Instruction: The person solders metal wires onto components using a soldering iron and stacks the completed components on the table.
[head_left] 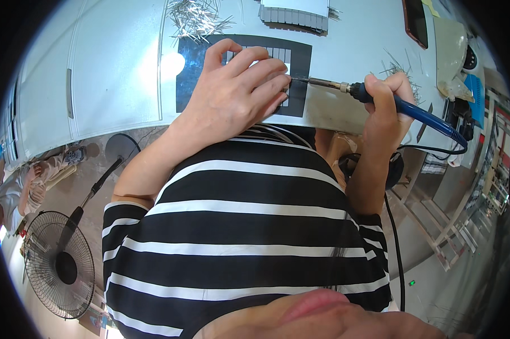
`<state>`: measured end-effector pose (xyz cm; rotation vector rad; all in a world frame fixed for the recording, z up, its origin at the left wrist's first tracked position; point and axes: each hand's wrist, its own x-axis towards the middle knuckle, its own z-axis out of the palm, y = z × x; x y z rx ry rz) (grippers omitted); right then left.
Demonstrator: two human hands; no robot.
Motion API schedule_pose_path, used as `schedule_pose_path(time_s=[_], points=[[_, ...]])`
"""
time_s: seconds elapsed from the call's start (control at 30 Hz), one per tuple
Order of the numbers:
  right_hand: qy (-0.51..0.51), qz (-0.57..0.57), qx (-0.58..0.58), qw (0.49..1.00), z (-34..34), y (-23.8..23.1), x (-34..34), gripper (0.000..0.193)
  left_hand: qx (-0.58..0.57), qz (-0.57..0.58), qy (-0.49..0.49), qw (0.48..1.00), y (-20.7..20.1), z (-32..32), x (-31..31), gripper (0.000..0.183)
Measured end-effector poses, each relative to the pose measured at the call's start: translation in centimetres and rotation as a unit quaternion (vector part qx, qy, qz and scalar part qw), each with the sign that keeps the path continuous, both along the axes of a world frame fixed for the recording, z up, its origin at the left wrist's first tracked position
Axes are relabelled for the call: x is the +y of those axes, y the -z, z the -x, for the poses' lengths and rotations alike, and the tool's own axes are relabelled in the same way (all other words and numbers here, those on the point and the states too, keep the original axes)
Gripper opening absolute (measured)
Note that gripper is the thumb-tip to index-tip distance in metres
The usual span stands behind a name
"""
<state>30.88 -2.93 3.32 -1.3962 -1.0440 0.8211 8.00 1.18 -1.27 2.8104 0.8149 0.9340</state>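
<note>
On the dark mat (pixel 190 90), near the edge of the table (pixel 356 51), a row of pale strips (pixel 281 55) lies mostly hidden under the left hand (pixel 241 85). That hand arches palm down, its fingers bent and close together; whether they pinch anything beneath, I cannot tell. The right hand (pixel 387 104) is closed round the blue-handled iron (pixel 357 90), and the tip (pixel 301 79) points at the left fingertips — touching or just short of them, I can't say. That nearness is the worry: a slip of the right hand, or a tug on the cord (pixel 435 150), could burn a finger if the tip is hot. A careless left hand might also nudge the strips askew. Beyond the mat sit a heap of thin wires (pixel 193 17) and a grey stack (pixel 294 21) — a phone (pixel 415 22) lies farther right.
</note>
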Motion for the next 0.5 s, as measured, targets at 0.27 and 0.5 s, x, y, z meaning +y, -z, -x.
schedule_pose_path(time_s=[0.27, 0.5], points=[[-0.01, -0.038, -0.002, 0.999, -0.01, -0.03, -0.72, 0.024, 0.021, -0.001, -0.005, 1.0, 0.16, 0.19, -0.06, 0.032], [-0.036, -0.057, -0.006, 0.998, 0.33, 0.17, -0.78, 0.024, 0.016, 0.005, -0.006, 1.0, 0.22, 0.16, -0.16, 0.031]])
